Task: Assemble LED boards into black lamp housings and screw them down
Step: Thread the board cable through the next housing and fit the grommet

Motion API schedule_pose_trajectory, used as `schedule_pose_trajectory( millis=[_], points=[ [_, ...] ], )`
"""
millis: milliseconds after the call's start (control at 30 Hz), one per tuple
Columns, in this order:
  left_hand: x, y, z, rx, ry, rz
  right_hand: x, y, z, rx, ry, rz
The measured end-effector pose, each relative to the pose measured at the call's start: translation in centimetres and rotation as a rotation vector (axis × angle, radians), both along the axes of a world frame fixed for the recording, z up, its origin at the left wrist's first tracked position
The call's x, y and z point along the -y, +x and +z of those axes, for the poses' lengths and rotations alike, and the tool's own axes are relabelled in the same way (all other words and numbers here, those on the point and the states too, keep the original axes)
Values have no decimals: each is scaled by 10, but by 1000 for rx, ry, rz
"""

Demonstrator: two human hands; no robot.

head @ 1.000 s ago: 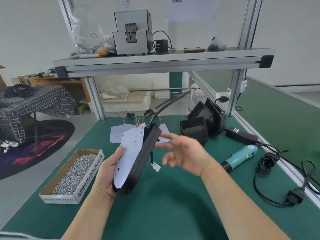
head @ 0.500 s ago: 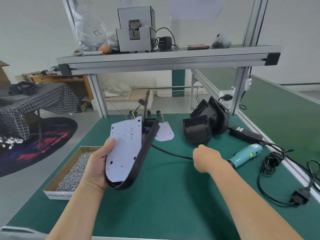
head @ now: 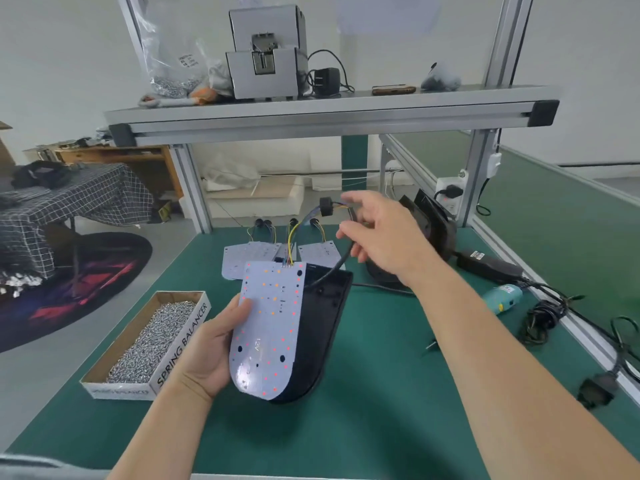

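1. The person's left hand (head: pixel 207 344) is gripping an LED board (head: pixel 268 327) and a black lamp housing (head: pixel 320 323) together. It is holding both tilted above the green bench (head: pixel 363 427), with the thumb pressing on the board's left edge.
2. The LED board is lying against the open side of the housing, offset to the left and not seated in it. Its dotted face is pointing toward the person.
3. The right hand (head: pixel 384 240) is raised beyond the housing. Its fingers are curling round a black cable (head: pixel 337 268) that is rising from the housing's upper end.
4. Coloured wires (head: pixel 292 237) are running up from the board's top edge toward a black ring (head: pixel 325 206) just left of the right fingertips.
5. A cardboard box of screws (head: pixel 149 341), marked SPRING BALANCER, is sitting on the bench just left of the left hand.
6. Spare LED boards (head: pixel 249 258) are lying flat on the bench behind the held board.
7. Spare black housings (head: pixel 436 223) are leaning together at the back right, partly hidden by the right hand.
8. A teal electric screwdriver (head: pixel 502 299) is lying near the right edge, close to a black power adapter (head: pixel 488 268).
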State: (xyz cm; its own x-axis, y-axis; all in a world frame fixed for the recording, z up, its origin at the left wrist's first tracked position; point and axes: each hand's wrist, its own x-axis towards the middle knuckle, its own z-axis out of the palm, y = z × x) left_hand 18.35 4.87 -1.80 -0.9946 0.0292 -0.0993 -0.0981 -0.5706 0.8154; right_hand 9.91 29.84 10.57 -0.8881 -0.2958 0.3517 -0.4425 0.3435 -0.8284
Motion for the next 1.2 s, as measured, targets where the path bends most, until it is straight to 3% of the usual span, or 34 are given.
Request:
schedule_pose_trajectory(
  millis=[67,200,333,500,567,667,733,833,967,1200],
  points=[
    [-3,-1,0,-1,28,11,8,8,-10,-89,19,34],
    [-3,-3,0,-10,76,14,19,18,-30,-11,10,139],
    [-5,3,-3,-51,24,-45,21,11,-37,-246,382,21],
    [-19,1,1,-60,-83,-149,34,16,-57,-369,792,-93],
    [-19,-2,0,-55,-72,-102,29,13,-63,-341,696,-39],
    [-9,-2,0,-41,-30,-9,7,11,-52,-163,271,-7],
    [-3,-1,1,-32,-33,-4,-3,12,-42,-158,143,-4],
    [-1,0,4,-56,-94,-69,3,12,-31,-210,296,101],
    [-6,1,11,-77,-141,-165,11,8,-27,-306,477,89],
    [-6,1,17,-88,-125,-162,12,11,-38,-373,390,99]
  ],
)
